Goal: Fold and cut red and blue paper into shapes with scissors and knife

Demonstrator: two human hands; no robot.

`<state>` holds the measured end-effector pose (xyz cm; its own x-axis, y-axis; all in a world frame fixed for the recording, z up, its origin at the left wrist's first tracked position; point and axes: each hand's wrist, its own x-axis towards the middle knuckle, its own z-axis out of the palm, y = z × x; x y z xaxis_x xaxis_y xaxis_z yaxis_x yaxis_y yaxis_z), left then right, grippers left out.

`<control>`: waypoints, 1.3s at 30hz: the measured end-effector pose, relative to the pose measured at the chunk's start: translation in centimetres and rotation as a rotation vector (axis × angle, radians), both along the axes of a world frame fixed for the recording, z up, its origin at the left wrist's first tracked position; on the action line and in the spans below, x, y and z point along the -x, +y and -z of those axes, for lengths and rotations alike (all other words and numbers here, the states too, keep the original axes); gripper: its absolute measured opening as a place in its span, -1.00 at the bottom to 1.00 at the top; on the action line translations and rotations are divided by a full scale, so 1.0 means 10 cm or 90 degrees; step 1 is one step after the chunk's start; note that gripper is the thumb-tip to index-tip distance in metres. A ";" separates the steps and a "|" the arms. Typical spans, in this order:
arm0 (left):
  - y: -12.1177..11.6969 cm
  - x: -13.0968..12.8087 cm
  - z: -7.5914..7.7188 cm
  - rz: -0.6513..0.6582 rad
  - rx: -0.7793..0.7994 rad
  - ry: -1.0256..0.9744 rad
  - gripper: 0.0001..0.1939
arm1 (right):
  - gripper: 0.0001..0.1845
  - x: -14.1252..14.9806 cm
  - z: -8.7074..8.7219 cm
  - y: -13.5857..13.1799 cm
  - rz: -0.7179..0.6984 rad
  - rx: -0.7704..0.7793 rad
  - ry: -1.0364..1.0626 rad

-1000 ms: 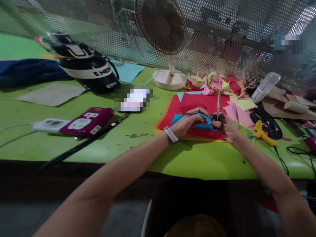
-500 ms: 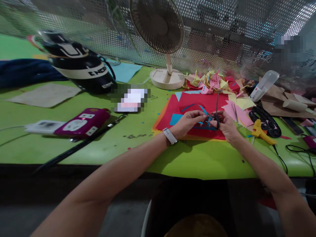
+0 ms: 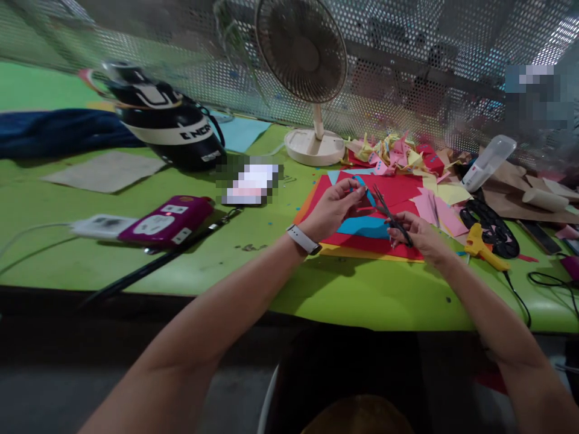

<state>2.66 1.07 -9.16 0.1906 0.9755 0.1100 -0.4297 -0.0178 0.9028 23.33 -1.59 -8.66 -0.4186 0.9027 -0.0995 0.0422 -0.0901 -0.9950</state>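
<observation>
I'm seeing the left hand (image 3: 337, 205) pinching a blue paper strip (image 3: 365, 191) above red paper (image 3: 384, 188), while the right hand (image 3: 414, 234) is gripping scissors (image 3: 392, 218), their blades spreading beside the strip.

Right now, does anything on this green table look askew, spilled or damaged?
Mildly untidy: crumpled paper scraps lie heaped behind the red paper sheets. The black bottle looks tilted, possibly just lens distortion. No spill or damage shows.

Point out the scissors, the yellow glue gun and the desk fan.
Scissors (image 3: 396, 225): head view, handle side of the pivot.
Yellow glue gun (image 3: 476, 241): head view, body.
Desk fan (image 3: 318, 122): head view, stem.
</observation>
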 end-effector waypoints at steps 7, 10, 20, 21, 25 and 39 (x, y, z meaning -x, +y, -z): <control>0.02 0.02 0.02 -0.037 0.036 -0.010 -0.69 | -0.61 0.05 0.02 -0.02 -0.025 -0.008 -0.018; 0.02 0.02 0.02 -0.046 0.054 -0.013 -0.70 | -0.62 0.05 0.05 -0.01 -0.030 -0.006 -0.027; 0.01 0.01 0.01 -0.048 0.054 -0.015 -0.78 | -0.58 0.05 0.04 0.00 -0.024 -0.010 -0.043; 0.01 0.01 0.01 -0.048 0.053 -0.013 -0.79 | -0.58 0.05 0.04 0.00 -0.027 -0.011 -0.045; 0.00 0.00 0.01 -0.048 0.049 -0.014 -0.80 | -0.54 0.04 0.04 0.00 -0.027 -0.005 -0.059; 0.03 0.00 0.07 -0.047 0.025 -0.027 -0.80 | -0.51 0.02 0.10 0.04 -0.028 -0.022 -0.096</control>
<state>2.66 1.36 -9.82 0.1146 0.9904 0.0776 -0.4664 -0.0153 0.8844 23.15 -1.22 -9.67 -0.4410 0.8875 -0.1334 0.1941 -0.0508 -0.9797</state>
